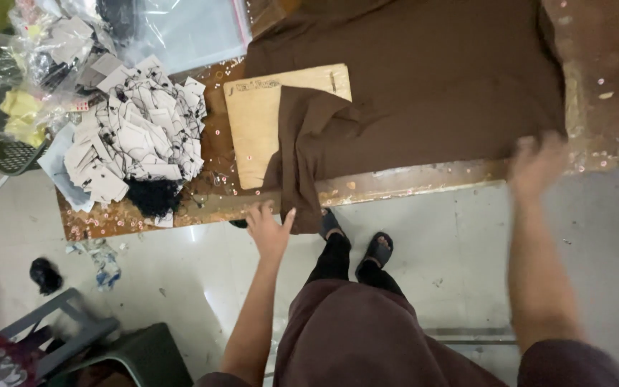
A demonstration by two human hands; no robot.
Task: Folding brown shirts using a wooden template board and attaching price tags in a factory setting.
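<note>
Brown garment (424,79): spread flat on the bench (395,188), filling the upper middle and upper right of the frame. Most of it lies smooth.

Cardboard sheet (256,129): tan, rectangular, lying just left of centre. One part of the garment, a sleeve or side panel, is folded over its right half and hangs past the bench edge.

Your left hand (268,229): at the near bench edge, lower centre-left, fingers spread open and flat, just beside the hanging fold. It grips nothing; I cannot tell whether a fingertip touches the cloth.

Your right hand (536,163): at the garment's lower right corner, right of frame, blurred. It is at or on the cloth edge; I cannot tell how far the grip is closed or whether it has the fabric.

Progress, as judged: the garment is laid out and the cardboard is in place with one side turned over it; the right side and the rest lie unfolded.

Paper tags (137,132): a heap with black strings, upper left of the bench.

Plastic bags (180,29): clear, top left.

Floor (180,287): pale tile, lower frame, with scraps and your sandalled feet.
</note>
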